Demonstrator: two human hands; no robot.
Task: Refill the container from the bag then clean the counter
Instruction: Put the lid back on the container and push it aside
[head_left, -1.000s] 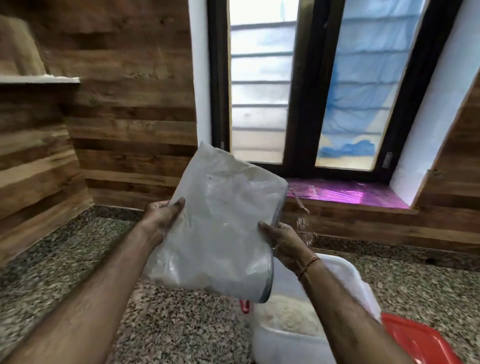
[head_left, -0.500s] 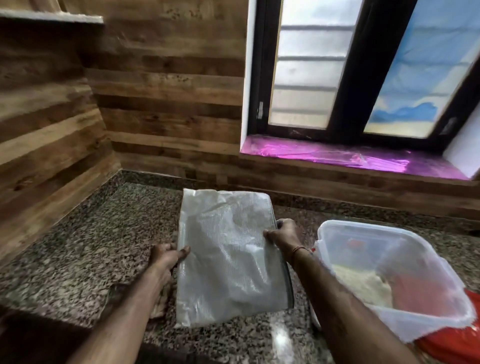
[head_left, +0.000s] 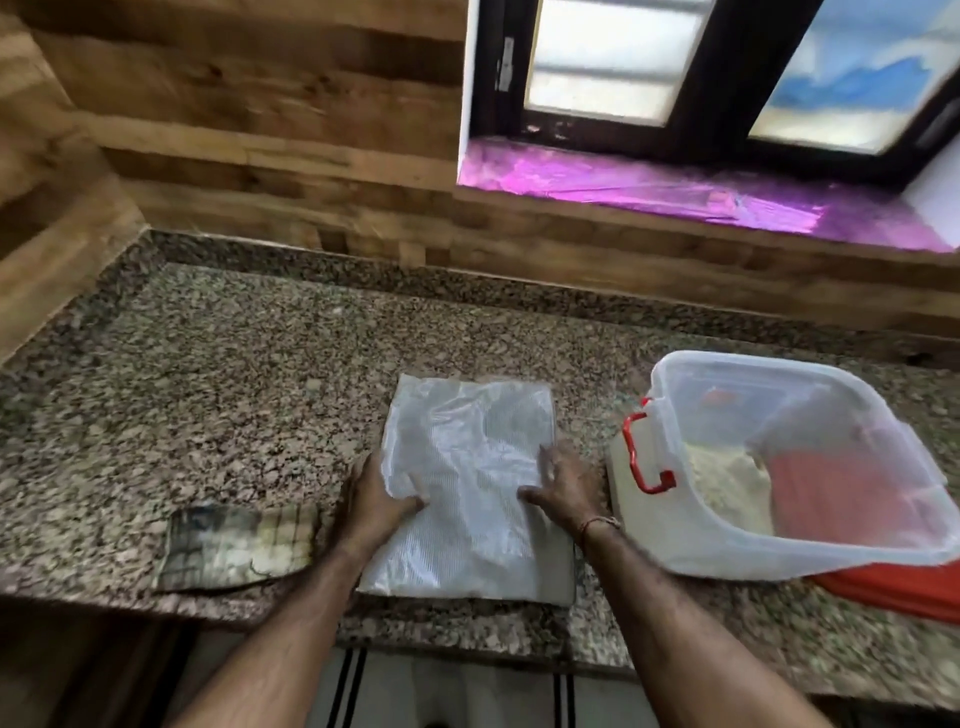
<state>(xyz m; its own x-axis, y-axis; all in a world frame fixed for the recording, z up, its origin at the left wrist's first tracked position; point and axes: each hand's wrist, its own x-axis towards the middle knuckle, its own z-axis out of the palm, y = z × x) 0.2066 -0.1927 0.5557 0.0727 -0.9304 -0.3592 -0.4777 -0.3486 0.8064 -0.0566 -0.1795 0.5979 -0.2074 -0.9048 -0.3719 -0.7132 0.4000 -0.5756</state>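
The flattened clear plastic bag (head_left: 467, 493) lies on the granite counter (head_left: 234, 364) near its front edge. My left hand (head_left: 376, 501) holds the bag's left edge, thumb on top and fingers tucked under the plastic. On the bag's right side, my right hand (head_left: 569, 486) presses down with spread fingers. Just right of the bag stands the clear plastic container (head_left: 810, 558) with a red latch (head_left: 641, 457). It is uncovered, and a pale powdery heap (head_left: 727, 483) lies inside.
A folded checked cloth (head_left: 239, 540) lies on the counter left of my left hand. A red lid (head_left: 904, 592) sticks out from under the container at the right. Wood-panelled walls close the back and left; a pink-lined window sill (head_left: 675, 192) runs behind.
The bag came down from a raised, tilted hold over the container and now lies flat on the counter. Both hands moved down with it; my view tipped downward.
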